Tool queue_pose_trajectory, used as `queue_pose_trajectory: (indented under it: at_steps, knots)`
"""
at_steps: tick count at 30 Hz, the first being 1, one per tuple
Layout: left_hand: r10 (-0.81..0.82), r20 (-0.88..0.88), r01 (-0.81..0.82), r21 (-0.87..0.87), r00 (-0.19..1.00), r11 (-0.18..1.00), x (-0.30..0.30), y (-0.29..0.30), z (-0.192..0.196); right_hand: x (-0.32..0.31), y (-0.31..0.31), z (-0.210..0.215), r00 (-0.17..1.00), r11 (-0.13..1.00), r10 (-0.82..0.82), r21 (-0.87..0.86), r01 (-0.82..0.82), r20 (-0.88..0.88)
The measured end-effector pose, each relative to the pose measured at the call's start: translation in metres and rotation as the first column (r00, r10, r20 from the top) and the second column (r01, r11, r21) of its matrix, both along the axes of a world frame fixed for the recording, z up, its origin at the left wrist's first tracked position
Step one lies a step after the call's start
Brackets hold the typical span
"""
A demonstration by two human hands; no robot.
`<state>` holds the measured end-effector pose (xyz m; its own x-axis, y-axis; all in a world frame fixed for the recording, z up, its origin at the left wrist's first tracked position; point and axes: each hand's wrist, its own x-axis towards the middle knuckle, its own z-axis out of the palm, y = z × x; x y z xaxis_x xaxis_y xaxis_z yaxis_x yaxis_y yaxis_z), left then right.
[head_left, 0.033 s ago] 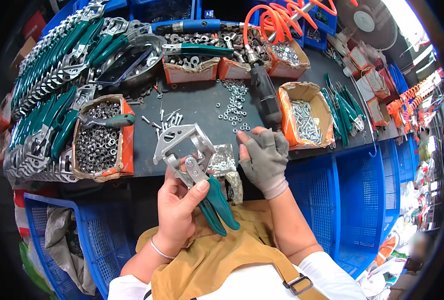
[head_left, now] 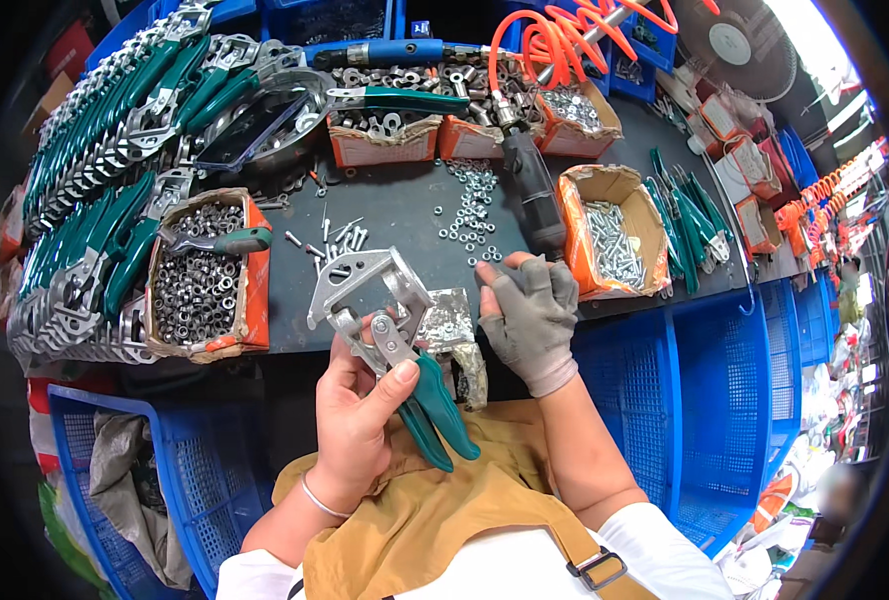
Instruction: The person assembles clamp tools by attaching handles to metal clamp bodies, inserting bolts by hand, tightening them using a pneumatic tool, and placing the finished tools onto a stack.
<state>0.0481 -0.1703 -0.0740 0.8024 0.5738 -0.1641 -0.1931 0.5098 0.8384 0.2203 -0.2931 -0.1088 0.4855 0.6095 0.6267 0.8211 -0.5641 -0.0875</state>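
My left hand (head_left: pixel 357 405) is wrapped round a pair of locking clamp pliers (head_left: pixel 393 335), thumb across the metal body. Their wide silver jaws point up and away, and the green handles hang down to the right. My right hand (head_left: pixel 535 322), in a grey glove with bare fingertips, is at the table's near edge. Its fingers are curled, the tips beside the nearest loose nuts (head_left: pixel 472 228); whatever they may hold is hidden. Between my hands stands a small metal block fixture (head_left: pixel 449 318), partly behind the pliers.
A box of nuts (head_left: pixel 257 285) stands left, a box of screws (head_left: pixel 568 225) right. A black power driver (head_left: pixel 533 190) lies before the right box. Loose screws (head_left: pixel 340 240) lie beyond the pliers. Finished-looking pliers (head_left: pixel 130 120) are stacked far left. Blue crates (head_left: pixel 720 400) flank me.
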Motion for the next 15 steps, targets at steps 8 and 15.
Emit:
queue_pose_trajectory:
  at_steps: [8, 15]
  knots:
    - [-0.209, 0.346, 0.337, -0.365, 0.915, 0.868, 0.0, -0.001, -0.008, -0.032, 0.004, 0.042, 0.85, 0.917, 0.285, 0.385, -0.107, -0.443]
    - [-0.259, 0.355, 0.409, -0.458, 0.898, 0.789, -0.004, -0.014, -0.02, -0.084, 0.013, 0.098, 0.4, 0.919, 0.347, 0.392, 0.034, -0.848]
